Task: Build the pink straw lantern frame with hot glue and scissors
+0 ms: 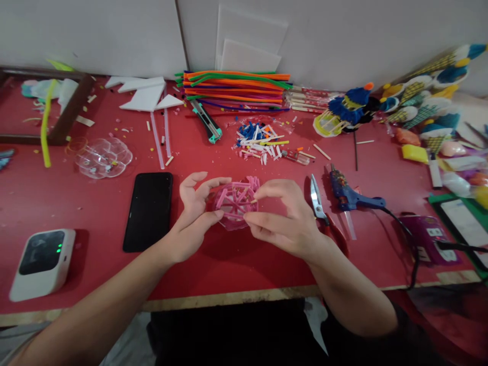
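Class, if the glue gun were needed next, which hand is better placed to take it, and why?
Probably the right hand: the glue gun is on that side, past the scissors. The left hand would likely cross the pink piece.

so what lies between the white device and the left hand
In the head view, a black phone lies between the white device and the left hand.

On the red table (97, 213) there lie a black phone (148, 212), scissors (319, 207), a cutter (206, 121) and a glue gun (345, 193).
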`<state>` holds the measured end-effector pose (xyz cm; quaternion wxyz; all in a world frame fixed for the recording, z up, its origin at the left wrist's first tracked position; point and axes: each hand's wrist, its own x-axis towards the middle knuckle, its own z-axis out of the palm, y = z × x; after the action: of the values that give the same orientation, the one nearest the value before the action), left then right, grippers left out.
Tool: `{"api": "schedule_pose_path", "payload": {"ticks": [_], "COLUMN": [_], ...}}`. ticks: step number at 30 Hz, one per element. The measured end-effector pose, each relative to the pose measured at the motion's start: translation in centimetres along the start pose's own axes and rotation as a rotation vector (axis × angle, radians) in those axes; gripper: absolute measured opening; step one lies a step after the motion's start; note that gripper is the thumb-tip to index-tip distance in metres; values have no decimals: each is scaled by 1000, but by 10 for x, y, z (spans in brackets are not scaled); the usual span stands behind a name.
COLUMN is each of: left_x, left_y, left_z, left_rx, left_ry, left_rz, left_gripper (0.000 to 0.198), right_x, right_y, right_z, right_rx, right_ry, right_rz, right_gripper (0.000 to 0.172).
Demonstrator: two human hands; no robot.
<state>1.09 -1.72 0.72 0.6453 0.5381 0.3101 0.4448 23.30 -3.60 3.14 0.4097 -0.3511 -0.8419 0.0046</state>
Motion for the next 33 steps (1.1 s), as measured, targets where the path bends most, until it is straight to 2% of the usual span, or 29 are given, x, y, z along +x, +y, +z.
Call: {"api": "schedule_pose_path", "payload": {"ticks": [5,9,12,17,20,24,29,33], "left_x": [0,-3,-5,-5,-2,-2,-3,-2], "left_y": [0,0,2,5,7,6,4,5], "left_z": [1,-2,-4,-4,-3,-2,-4,-5], "left_rx": [-36,-3,177,482,532,563,518,588], "left_ry": [22,-74,-151,-143,-136,-130,-117,-123], "left_rz": [-40,1,48,180,223,213,164,185], "left_gripper": [55,69,84,98,93,82,82,82], "right_x": [-1,0,1,2,2,2,-2,-2], "right_y": [0,-2,-3,-4,-4,-4,-5,-6], "right_z": [0,-1,-3,-4,-5,-5,-4,-6], "right_rx": [-1,-12,-14,-36,-40,-21,10,-22], "right_ry": [16,32,28,53,63,49,27,9], "right_rz": [-6,-12,-29,-55,-59,-66,-26,-15], "right_gripper": [11,8,6,7,9,8,10,8]}}
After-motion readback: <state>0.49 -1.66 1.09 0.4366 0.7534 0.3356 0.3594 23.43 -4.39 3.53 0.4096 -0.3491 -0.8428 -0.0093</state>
